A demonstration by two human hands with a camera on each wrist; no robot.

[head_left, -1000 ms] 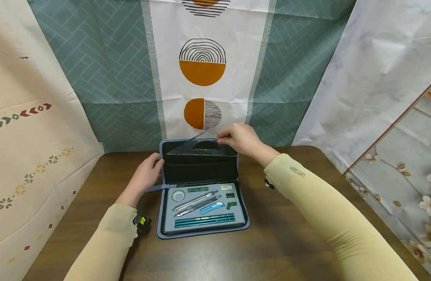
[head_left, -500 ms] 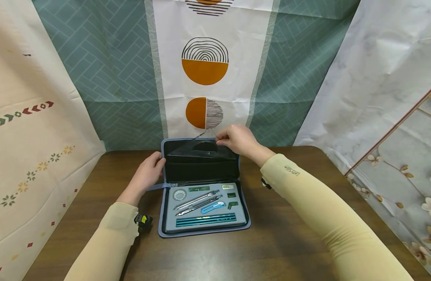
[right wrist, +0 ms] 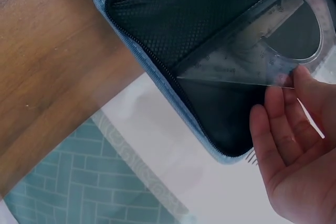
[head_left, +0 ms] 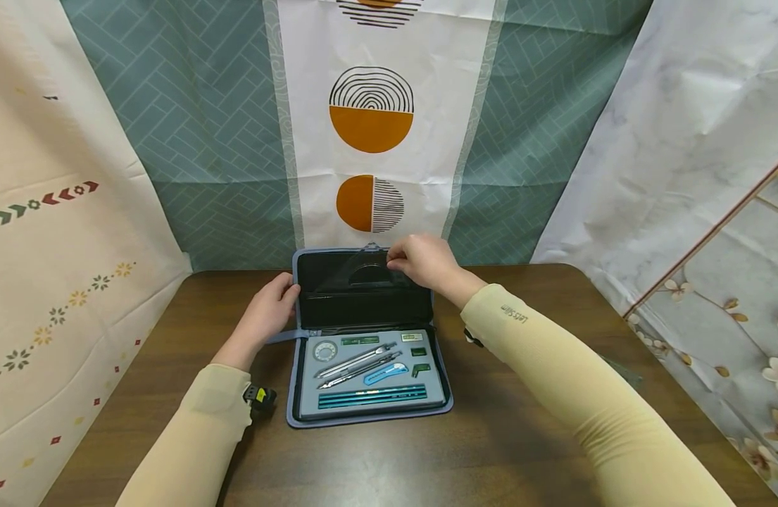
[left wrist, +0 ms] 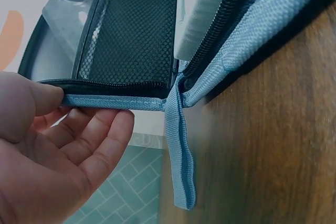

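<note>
A blue-edged zip case [head_left: 371,424] lies unfolded on the table, its black-lined lid raised at the back. My left hand [head_left: 268,317] holds the lid's left edge [left wrist: 113,100], thumb inside and fingers behind. At the lid's upper right, my right hand [head_left: 423,262] pinches a clear set square [right wrist: 226,64] by its edge, near its half-round cutout. The set square lies flat along the lid's inside, its long edge at the top of the black mesh pocket [right wrist: 178,35]. In the lower half, a grey tray [head_left: 433,391] carries compasses [head_left: 357,365], a blue cutter [head_left: 385,374] and green pencils [head_left: 372,397].
A blue strap [left wrist: 181,161] hangs from the case's left side. The brown table [head_left: 503,415] extends around the case. On its right, a thin clear greenish piece [head_left: 624,372] is partly hidden behind my right sleeve. A patterned cloth [head_left: 227,141] hangs behind the table.
My right hand has moved slightly down and left, lowering the set square; its tip now reaches only the lid's top edge. My left hand keeps its hold on the lid.
</note>
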